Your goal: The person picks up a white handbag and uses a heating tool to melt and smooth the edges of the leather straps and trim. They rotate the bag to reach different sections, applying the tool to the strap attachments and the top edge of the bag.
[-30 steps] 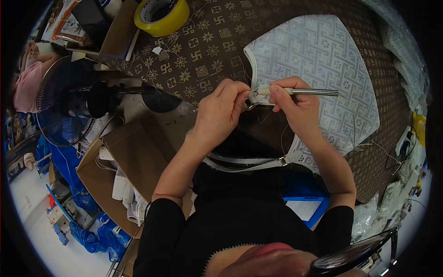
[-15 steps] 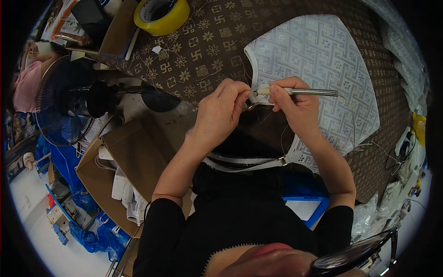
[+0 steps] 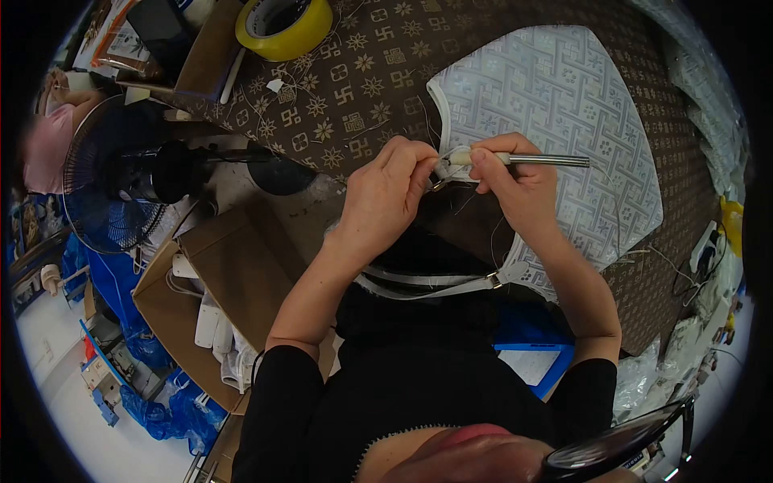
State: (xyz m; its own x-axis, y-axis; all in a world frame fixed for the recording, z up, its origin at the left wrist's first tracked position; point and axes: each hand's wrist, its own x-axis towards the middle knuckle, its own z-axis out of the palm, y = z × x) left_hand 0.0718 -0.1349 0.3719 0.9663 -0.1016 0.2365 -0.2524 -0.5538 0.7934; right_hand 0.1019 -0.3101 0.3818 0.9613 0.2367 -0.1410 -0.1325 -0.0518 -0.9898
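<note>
A white patterned bag (image 3: pixel 564 105) lies on the brown patterned tablecloth (image 3: pixel 378 48). My right hand (image 3: pixel 523 185) is closed around a metal-and-white pen-like tool (image 3: pixel 551 160), its shaft pointing right and its pale end towards my left hand (image 3: pixel 386 193). The fingers of my left hand are pinched on the bag's white strap end, beside a small gold-coloured ring (image 3: pixel 439 186). Thin thread runs around the fingertips. Below, the white strap (image 3: pixel 419 288) curves across to a gold buckle (image 3: pixel 493 280).
Yellow tape (image 3: pixel 283 32) sits at the table's upper left. A black fan (image 3: pixel 153 173) stands at left, above an open cardboard box (image 3: pixel 193 298) holding white items. Behind the fan is a person in pink (image 3: pixel 50 153). Clear plastic wrap (image 3: pixel 700 88) lines the right.
My hands, the tool and the bag are almost where they were. The person behind the fan has shifted slightly.
</note>
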